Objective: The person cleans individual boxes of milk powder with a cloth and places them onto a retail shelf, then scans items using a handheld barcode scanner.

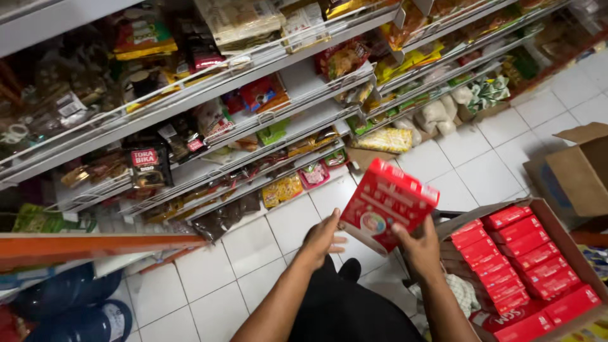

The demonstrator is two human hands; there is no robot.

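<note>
We are holding a red box [386, 204] up in front of us with both hands. Our right hand [420, 248] is gripping it from below at its lower right corner, the fingers wrapping up onto the printed face. Our left hand [322, 239] is lying against the box's lower left edge, fingers mostly extended and the thumb pointing up beside the box; it is steadying the box rather than closing around it. The box is tilting, its top edge leaning away from us and to the right.

Just to the right of our right hand, an open cardboard carton [557, 228] is sitting on the floor, packed with rows of matching red boxes [516, 256]. Beyond it, farther right, another open cardboard box [579, 171] is standing. Above and ahead of our left hand, white wire-fronted shelves [209, 88] are running across, carrying packets and pouches of many colours. Under both hands the white tiled floor [253, 247] is showing, and an orange shelf edge [95, 244] is jutting in at the far left.
</note>
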